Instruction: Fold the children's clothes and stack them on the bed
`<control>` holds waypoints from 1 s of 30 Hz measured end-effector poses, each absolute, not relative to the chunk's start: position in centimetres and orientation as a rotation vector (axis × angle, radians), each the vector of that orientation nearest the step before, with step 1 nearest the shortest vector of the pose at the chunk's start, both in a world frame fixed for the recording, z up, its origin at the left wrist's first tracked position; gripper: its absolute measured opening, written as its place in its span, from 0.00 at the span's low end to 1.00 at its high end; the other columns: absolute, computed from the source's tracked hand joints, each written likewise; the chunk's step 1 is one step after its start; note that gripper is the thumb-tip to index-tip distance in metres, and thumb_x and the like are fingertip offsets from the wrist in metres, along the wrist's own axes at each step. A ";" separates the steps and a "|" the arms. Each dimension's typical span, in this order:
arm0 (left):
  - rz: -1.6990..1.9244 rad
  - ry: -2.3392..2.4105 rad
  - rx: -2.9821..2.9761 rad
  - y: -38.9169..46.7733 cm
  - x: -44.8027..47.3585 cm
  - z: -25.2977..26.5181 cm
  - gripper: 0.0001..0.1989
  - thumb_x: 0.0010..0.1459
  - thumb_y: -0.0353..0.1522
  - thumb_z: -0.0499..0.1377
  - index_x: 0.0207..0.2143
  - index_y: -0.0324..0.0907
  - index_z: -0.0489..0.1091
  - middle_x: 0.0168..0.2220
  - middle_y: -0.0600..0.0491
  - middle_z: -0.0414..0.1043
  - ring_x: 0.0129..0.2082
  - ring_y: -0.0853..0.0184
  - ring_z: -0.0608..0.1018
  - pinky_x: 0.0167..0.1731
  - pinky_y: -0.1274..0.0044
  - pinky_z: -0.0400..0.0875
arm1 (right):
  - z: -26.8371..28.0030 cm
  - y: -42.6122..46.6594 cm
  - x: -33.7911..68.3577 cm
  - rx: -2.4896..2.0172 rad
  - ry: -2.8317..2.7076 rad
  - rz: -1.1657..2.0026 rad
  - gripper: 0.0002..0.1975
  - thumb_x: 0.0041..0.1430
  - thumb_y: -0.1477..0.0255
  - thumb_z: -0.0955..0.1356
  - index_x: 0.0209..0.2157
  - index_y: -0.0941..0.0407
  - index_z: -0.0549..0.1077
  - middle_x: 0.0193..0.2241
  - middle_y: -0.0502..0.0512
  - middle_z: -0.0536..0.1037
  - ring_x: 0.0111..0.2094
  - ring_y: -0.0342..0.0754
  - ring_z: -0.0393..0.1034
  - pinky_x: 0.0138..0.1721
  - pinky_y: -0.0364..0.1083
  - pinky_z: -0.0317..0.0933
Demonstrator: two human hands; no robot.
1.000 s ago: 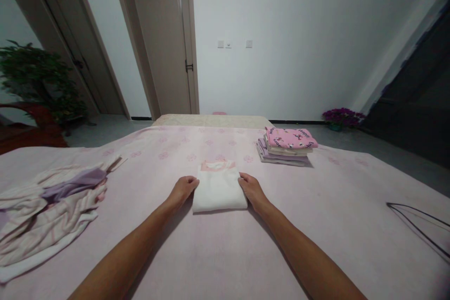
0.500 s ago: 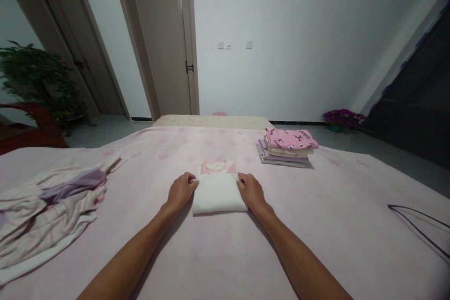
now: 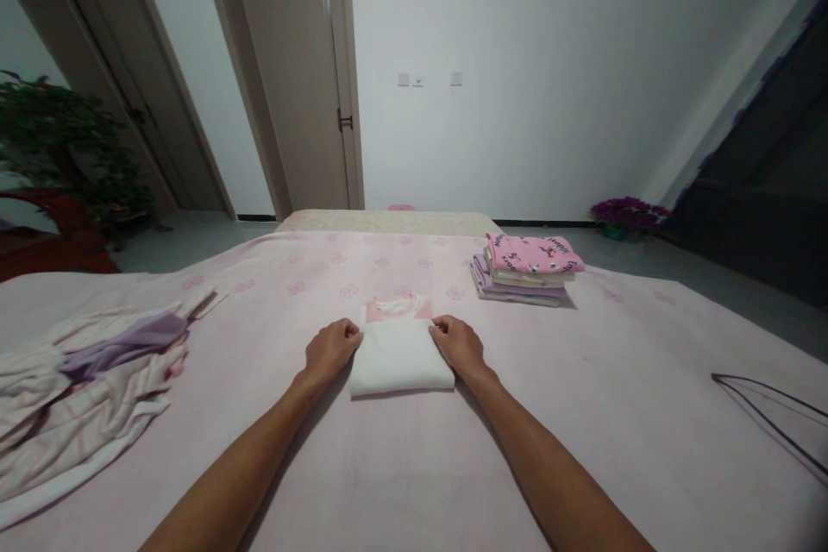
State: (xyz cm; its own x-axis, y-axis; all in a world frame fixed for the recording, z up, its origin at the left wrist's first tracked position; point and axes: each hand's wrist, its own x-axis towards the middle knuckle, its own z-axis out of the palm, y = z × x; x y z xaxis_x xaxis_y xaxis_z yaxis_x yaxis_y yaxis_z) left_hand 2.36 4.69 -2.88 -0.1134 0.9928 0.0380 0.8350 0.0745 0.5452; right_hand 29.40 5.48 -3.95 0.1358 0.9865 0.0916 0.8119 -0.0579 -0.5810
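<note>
A white shirt (image 3: 401,362) lies folded into a rough rectangle on the pink flowered cover, its pink-trimmed collar showing at the far edge. My left hand (image 3: 331,349) pinches the shirt's left edge between thumb and fingers. On the opposite side, my right hand (image 3: 461,345) pinches the upper right edge in the same way. Both hands rest low, close to the cover. To the right and further back sits a stack of folded clothes (image 3: 527,272), a pink printed one on top and purple and cream ones below.
Loose, crumpled clothes (image 3: 116,371) in white, purple and striped fabric lie on the left of the pink cover (image 3: 414,474). A thin black cable (image 3: 769,418) loops at the right edge. Beyond are a door (image 3: 291,78), a leafy plant (image 3: 55,147) and purple flowers (image 3: 627,214).
My right hand has shifted slightly left along the shirt's edge, and its fingers sit closer on the fabric. The left hand stays at its edge. The view has moved a little.
</note>
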 end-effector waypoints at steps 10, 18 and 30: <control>0.640 1.307 2.596 2.1 -1.4 -4.4 0.21 0.64 0.32 0.52 0.58 0.45 0.69 0.63 0.45 0.66 0.61 0.59 0.71 0.59 0.68 0.67 | -3.8 2.9 32.4 -1.382 -2.342 0.058 0.18 0.63 0.77 0.62 0.52 0.54 0.73 0.56 0.60 0.73 0.52 0.51 0.69 0.50 0.48 0.64; 0.229 1.136 2.724 1.2 -4.1 -4.1 0.45 0.56 0.48 0.62 0.71 0.44 0.50 0.72 0.40 0.44 0.71 0.48 0.53 0.66 0.55 0.54 | -3.7 0.8 36.3 -1.107 -2.616 0.268 0.33 0.65 0.67 0.63 0.70 0.50 0.52 0.68 0.58 0.59 0.66 0.54 0.57 0.63 0.58 0.54; 0.652 1.243 2.979 1.3 -0.7 -4.5 0.17 0.65 0.30 0.52 0.53 0.41 0.71 0.58 0.44 0.73 0.62 0.59 0.71 0.66 0.59 0.58 | -4.7 1.4 35.0 -1.020 -2.497 0.097 0.28 0.67 0.58 0.64 0.65 0.52 0.64 0.63 0.63 0.67 0.63 0.57 0.62 0.62 0.60 0.58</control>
State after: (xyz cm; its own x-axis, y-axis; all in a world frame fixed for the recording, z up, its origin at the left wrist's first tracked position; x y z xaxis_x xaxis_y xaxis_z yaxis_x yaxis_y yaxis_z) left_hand -0.72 1.29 -4.46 0.6386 0.6493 0.4130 0.7089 -0.7052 0.0124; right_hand 35.00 1.42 -4.67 -0.6320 0.6809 0.3700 0.6500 0.7258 -0.2253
